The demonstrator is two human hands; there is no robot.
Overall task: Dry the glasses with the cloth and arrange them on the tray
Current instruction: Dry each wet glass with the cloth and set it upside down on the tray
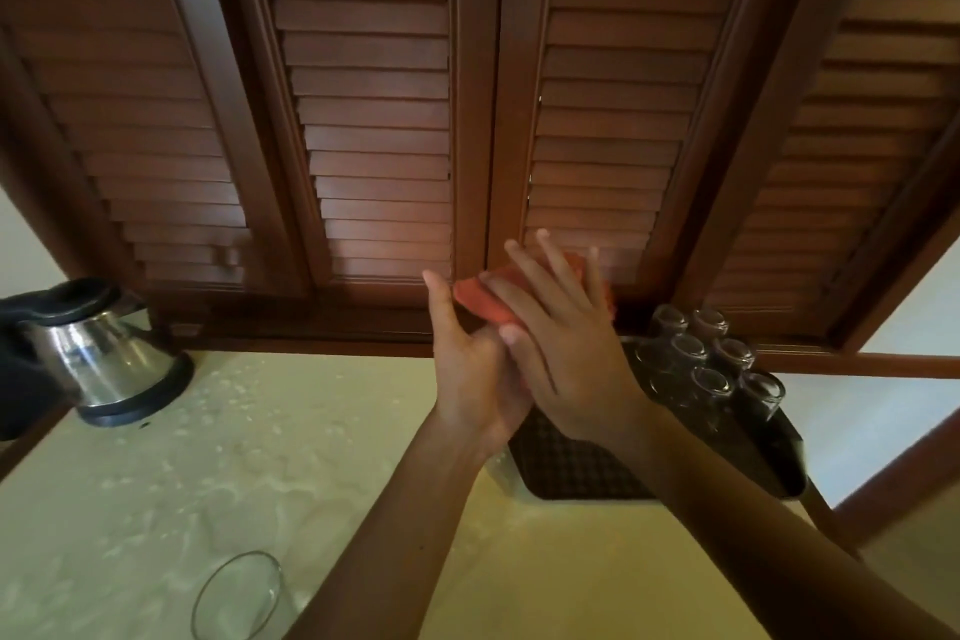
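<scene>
In front of me, above the counter, both hands hold an orange-red cloth (475,303). My left hand (462,369) cups the bundle from below with its thumb pointing up. Over the top of the cloth lies my right hand (566,343), fingers spread and thumb tucked under it. I cannot see whether a glass is inside the cloth. Several clear glasses (709,364) stand upside down at the far end of a dark tray (571,470) on the right. One more clear glass (239,595) stands on the counter at the lower left.
A steel electric kettle (101,353) with a black lid stands at the left edge of the pale counter (260,457). Brown louvred cabinet doors (374,120) hang straight ahead. The counter ends just right of the tray.
</scene>
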